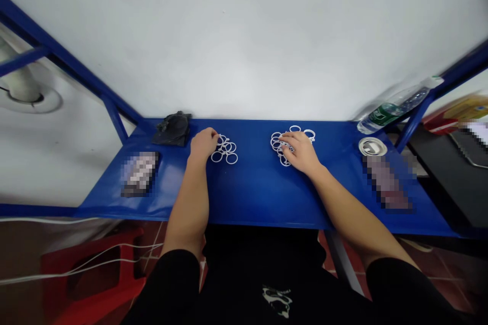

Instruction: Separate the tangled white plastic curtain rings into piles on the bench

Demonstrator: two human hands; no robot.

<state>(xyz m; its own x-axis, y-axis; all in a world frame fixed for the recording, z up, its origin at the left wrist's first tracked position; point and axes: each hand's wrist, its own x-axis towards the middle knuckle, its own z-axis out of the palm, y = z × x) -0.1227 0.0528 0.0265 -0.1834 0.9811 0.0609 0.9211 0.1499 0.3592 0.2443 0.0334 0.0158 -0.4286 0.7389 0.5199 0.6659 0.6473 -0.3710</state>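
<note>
1. Blue sheeting covered the table [251, 190], and on it lay the small ring cluster [225, 148], white rings overlapping one another; it serves as the landmark below.
2. Just left of the small ring cluster, touching its edge, was the left hand [204, 143], palm down with its fingers curled inward. Its fingertips met the rings, but whether its grip had closed on one could not be told.
3. Right of the small ring cluster, across a bare strip of table, lay a larger ring cluster [277, 145], partly covered by the right hand [299, 150]. That hand's thumb stood apart from its bent fingers over the rings; whether the grip held any could not be told.
4. Farther right of the small ring cluster, beyond the right hand, were a coiled white cable [372, 147], a clear bottle [392, 111] with a green label, leaning, and a pixelated object [388, 183].
5. Left of the small ring cluster, past the left hand, sat a crumpled dark bag [173, 129]; nearer the person was a pixelated slab [140, 172].
6. Behind the small ring cluster rose a pale wall [244, 35].
</note>
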